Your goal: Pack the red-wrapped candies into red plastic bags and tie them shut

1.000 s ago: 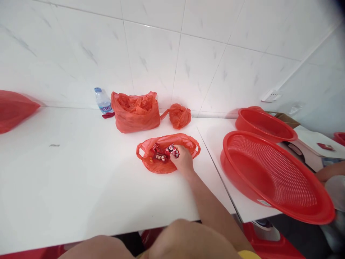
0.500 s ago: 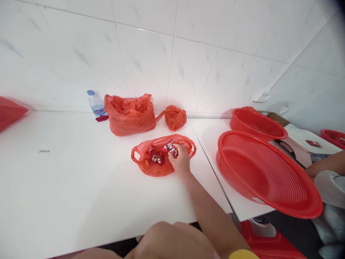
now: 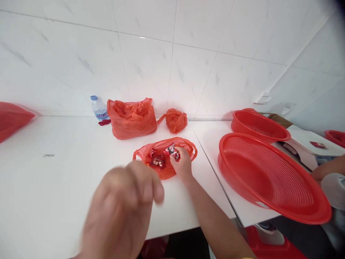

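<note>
Between the fingertips of my right hand point(image 3: 184, 163) is a small red-and-white wrapped snack packet point(image 3: 172, 151), at the right side of an open red plastic bag point(image 3: 168, 175). Inside that bag lie a few more small packets, among them a dark red wrapped packet point(image 3: 157, 161). My left hand point(image 3: 121, 205) is raised close to the camera, in front of the bag's left part. Its fingers look bent but are blurred, and whether anything is in them cannot be seen.
Behind the bag stand a fuller red bag point(image 3: 133, 124), a knotted red bag point(image 3: 176, 121) and a water bottle point(image 3: 99, 109). To the right are a large red perforated basket point(image 3: 242, 169) and a smaller red basin point(image 3: 260, 126). Another person's arm point(image 3: 330, 167) shows at the right edge.
My left hand has risen from the bottom edge up and to the left, into the view before the bag. My right hand keeps the packet in nearly the same place.
</note>
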The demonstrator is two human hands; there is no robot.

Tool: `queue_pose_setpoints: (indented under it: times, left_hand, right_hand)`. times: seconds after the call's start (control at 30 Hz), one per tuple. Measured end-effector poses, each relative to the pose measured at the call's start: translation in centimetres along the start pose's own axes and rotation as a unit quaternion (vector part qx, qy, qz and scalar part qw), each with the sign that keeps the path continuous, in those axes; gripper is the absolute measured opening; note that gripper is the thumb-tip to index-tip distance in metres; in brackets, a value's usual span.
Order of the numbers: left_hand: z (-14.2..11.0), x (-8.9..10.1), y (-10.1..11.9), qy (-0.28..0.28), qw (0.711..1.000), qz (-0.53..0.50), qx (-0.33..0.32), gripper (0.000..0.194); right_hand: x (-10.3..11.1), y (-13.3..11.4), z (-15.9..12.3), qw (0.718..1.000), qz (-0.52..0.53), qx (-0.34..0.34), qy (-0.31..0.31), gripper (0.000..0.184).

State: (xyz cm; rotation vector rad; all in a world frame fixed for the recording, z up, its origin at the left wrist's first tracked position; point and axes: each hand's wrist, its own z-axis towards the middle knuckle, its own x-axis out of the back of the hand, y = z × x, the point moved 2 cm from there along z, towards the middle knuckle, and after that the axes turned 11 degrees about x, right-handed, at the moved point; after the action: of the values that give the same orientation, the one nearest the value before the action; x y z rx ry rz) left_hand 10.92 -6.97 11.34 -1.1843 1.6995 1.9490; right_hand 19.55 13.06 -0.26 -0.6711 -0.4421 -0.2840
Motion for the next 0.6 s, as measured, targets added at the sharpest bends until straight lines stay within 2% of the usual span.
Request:
queue_pose_setpoints:
  times: [0.07, 0.13, 0.2, 0.3, 0.37, 0.5, 0.6]
  left_hand:
    - [2.9, -0.9, 0.0, 0.011, 1.000, -0.019, 0.014, 0.013]
    - [5.2, -0.8, -0.5, 0.042, 0.995, -0.047, 0.075, 0.006]
    - [6.4, -0.2, -1.3, 0.060, 0.987, -0.073, 0.126, 0.014]
    - [6.9, 0.6, -2.2, 0.054, 0.982, -0.095, 0.155, 0.031]
    - [6.8, 0.8, -2.5, 0.049, 0.981, -0.097, 0.160, 0.036]
    - [6.8, 0.7, -3.0, 0.045, 0.980, -0.094, 0.167, 0.036]
    - [6.7, 0.6, -3.3, 0.043, 0.984, -0.075, 0.157, 0.027]
  right_hand:
    - [0.0, 0.0, 0.0, 1.000, 0.002, -0.001, 0.001, 0.028]
    - [0.0, 0.0, -0.1, 1.000, 0.012, -0.005, -0.005, 0.027]
    - [0.0, 0.1, -0.3, 1.000, 0.024, -0.016, -0.013, 0.028]
    - [-0.1, 0.1, -0.4, 0.999, 0.032, -0.024, -0.021, 0.027]
    - [-0.1, 0.1, -0.4, 0.999, 0.034, -0.026, -0.018, 0.027]
    - [-0.1, 0.1, -0.4, 0.999, 0.041, -0.025, -0.012, 0.028]
    - [-0.1, 0.1, -0.4, 0.999, 0.044, -0.026, -0.019, 0.027]
